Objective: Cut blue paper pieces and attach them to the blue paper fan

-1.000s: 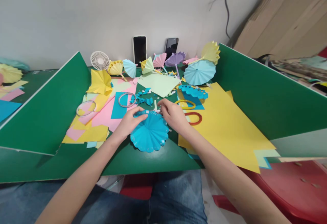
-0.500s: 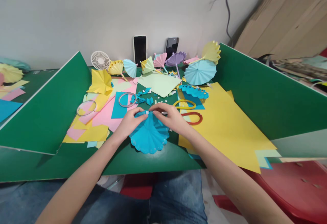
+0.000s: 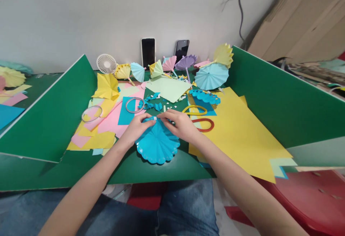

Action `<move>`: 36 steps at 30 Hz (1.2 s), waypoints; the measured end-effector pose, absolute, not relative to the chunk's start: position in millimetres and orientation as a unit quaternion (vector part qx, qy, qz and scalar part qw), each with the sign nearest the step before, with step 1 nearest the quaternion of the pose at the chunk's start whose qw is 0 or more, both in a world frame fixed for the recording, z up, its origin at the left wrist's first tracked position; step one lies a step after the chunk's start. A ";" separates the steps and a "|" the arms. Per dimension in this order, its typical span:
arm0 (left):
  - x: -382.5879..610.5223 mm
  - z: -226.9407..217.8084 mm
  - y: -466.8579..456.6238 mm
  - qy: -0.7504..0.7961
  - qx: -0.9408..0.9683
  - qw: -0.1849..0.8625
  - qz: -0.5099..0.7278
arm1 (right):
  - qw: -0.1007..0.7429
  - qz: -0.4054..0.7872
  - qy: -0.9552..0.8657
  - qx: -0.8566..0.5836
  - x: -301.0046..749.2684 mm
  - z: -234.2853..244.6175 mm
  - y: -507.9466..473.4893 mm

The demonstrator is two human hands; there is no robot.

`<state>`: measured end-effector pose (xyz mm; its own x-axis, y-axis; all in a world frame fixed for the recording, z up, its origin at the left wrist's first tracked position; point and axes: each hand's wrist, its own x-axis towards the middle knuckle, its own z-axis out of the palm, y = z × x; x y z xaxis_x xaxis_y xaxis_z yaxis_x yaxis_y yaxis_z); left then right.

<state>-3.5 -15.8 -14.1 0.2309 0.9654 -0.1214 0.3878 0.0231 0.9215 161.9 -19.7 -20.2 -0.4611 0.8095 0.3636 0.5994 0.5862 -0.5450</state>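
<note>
A pleated blue paper fan (image 3: 157, 143) with a scalloped lower edge hangs spread between my hands, over the front of the green table. My left hand (image 3: 140, 126) pinches its top edge on the left, thumb beside a small white patch (image 3: 155, 118). On the right of that patch, my right hand (image 3: 179, 123) grips the same top edge between thumb and fingers. Scissors with one yellow handle (image 3: 194, 110) and one red handle (image 3: 205, 124) lie just beyond my right hand, their blades mostly hidden behind it.
Green dividers (image 3: 51, 110) flank the workspace. Yellow paper (image 3: 229, 128) covers the right side; tape rings (image 3: 135, 105) and blue scraps (image 3: 154, 106) lie ahead. Small paper umbrellas (image 3: 211, 76), a white fan (image 3: 106, 64) and two phones (image 3: 148, 51) line the back.
The blue paper fan has spread slightly wider and its lower edge sits a little lower. My right fingers have shifted slightly at the top edge; my left hand stays nearly still.
</note>
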 end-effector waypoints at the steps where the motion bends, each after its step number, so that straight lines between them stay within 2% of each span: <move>1: -3.6 -14.1 -15.7 0.540 0.627 0.471 0.306 | 0.293 0.158 -0.844 -0.421 162.0 -20.2 -20.0; 4: -3.9 -14.8 -15.0 0.541 0.629 0.465 0.308 | 0.300 0.151 -0.842 -0.422 161.5 -19.5 -21.3; 8: -4.0 -15.9 -13.8 0.544 0.636 0.447 0.316 | 0.382 0.199 -0.793 -0.432 160.2 -18.2 -22.4; 11: -3.6 -15.9 -13.7 0.544 0.640 0.445 0.310 | 0.407 0.206 -0.782 -0.425 159.4 -18.3 -22.3; 22: -1.8 -19.2 -15.1 0.519 0.685 0.424 0.285 | 0.367 0.144 -0.827 -0.399 153.4 -27.4 -22.0; 36: -0.5 -18.7 -17.6 0.499 0.704 0.416 0.287 | 0.382 0.187 -0.807 -0.410 152.5 -27.7 -21.9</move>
<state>-0.5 -17.6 -18.7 0.3375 0.9413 -0.0101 0.4634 -0.1568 0.8722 152.5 -21.9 -27.7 -0.3719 0.8046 0.4629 0.5192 0.5937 -0.6148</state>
